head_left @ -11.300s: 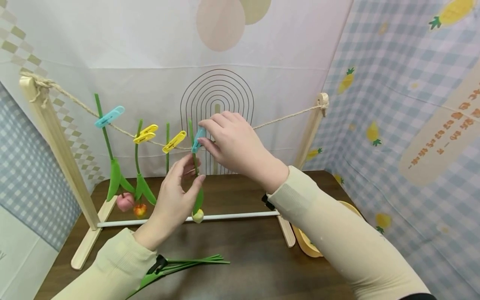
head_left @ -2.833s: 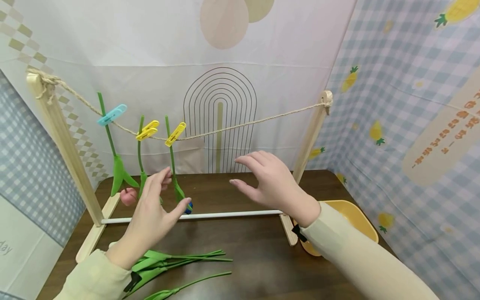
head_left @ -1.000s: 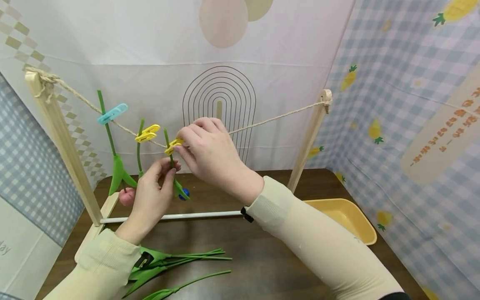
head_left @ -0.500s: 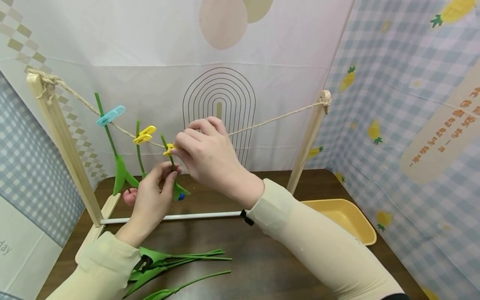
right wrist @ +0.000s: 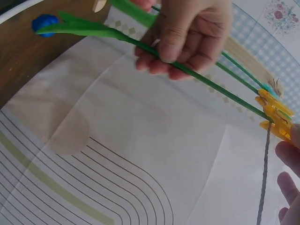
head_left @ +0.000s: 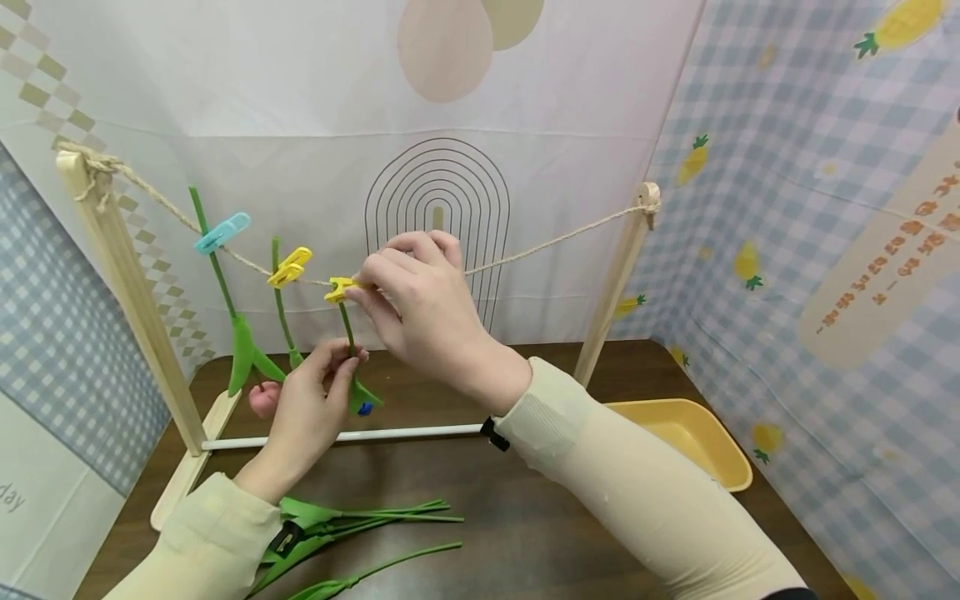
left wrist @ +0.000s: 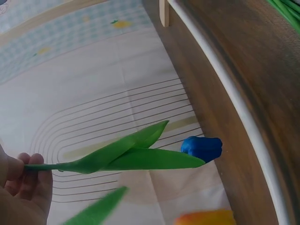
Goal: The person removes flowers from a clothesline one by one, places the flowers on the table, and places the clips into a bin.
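My left hand (head_left: pixel 307 417) pinches the green stem of an artificial blue tulip (left wrist: pixel 202 148), which hangs head down under the rope (head_left: pixel 555 239). My right hand (head_left: pixel 427 308) pinches a yellow clothespin (head_left: pixel 339 289) at the rope. In the right wrist view, the clothespin's jaws are spread at the stem's upper end, and no stem shows above the clothespin in the head view. To the left, a pink tulip (head_left: pixel 264 400) hangs from a light-blue clothespin (head_left: pixel 222 233). Between them, another stem hangs from a second yellow clothespin (head_left: pixel 291 268); its orange-yellow bloom (left wrist: pixel 206 218) shows in the left wrist view.
Wooden posts (head_left: pixel 618 283) hold the rope at both ends, and a white bar (head_left: pixel 420 432) joins their feet. Several green stems (head_left: pixel 397 510) lie on the dark table, a separate stem (head_left: pixel 420 552) nearer me. A yellow tray (head_left: pixel 720 433) stands right, behind my forearm.
The blue tulip has moved down in my left hand, its stem end dropping from above the clothespin. Earlier, a yellow-white tulip with a blue clothespin was at the rope; both have left it.
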The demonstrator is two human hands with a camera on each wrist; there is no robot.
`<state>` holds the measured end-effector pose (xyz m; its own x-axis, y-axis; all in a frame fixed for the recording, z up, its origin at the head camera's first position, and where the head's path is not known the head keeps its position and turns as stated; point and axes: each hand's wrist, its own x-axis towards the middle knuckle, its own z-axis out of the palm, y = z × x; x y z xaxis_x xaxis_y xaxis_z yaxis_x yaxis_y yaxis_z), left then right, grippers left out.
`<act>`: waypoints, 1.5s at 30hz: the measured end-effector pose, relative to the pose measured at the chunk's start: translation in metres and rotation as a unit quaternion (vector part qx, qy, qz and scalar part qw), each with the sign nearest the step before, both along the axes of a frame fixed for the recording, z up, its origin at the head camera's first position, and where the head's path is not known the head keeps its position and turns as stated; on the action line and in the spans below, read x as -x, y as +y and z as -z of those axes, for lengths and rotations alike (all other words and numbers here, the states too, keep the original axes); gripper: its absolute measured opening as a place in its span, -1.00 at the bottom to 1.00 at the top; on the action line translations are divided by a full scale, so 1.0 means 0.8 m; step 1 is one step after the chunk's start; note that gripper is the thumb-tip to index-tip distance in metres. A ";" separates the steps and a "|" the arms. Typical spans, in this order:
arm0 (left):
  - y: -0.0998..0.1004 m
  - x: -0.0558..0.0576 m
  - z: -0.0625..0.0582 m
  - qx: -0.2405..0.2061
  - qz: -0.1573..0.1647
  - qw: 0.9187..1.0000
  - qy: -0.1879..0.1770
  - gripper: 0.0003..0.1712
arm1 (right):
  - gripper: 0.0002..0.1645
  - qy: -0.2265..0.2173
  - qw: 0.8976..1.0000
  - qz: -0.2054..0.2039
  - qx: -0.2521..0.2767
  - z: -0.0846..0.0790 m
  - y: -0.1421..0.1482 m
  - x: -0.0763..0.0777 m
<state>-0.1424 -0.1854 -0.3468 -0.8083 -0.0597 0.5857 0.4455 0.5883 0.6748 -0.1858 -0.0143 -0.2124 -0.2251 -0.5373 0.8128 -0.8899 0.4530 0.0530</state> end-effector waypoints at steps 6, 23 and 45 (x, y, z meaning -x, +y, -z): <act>0.000 -0.001 0.008 0.024 -0.002 1.000 -0.012 -0.80 | -0.87 -0.010 0.999 -0.021 0.044 -0.007 0.004 -0.001; 0.003 -0.016 0.011 0.085 0.030 0.996 0.012 -0.68 | -0.78 -0.026 0.999 -0.036 0.009 0.038 0.085 0.013; 0.006 -0.060 0.025 0.303 0.094 0.948 0.003 -0.66 | -0.66 -0.145 0.981 0.085 -0.095 0.127 0.258 0.016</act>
<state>-0.0943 -0.1807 -0.3670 -0.7682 0.4348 0.4698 0.5837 0.7772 0.2351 -0.1986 0.1922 -0.3141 -0.5320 -0.6076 0.5897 -0.7924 0.6028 -0.0937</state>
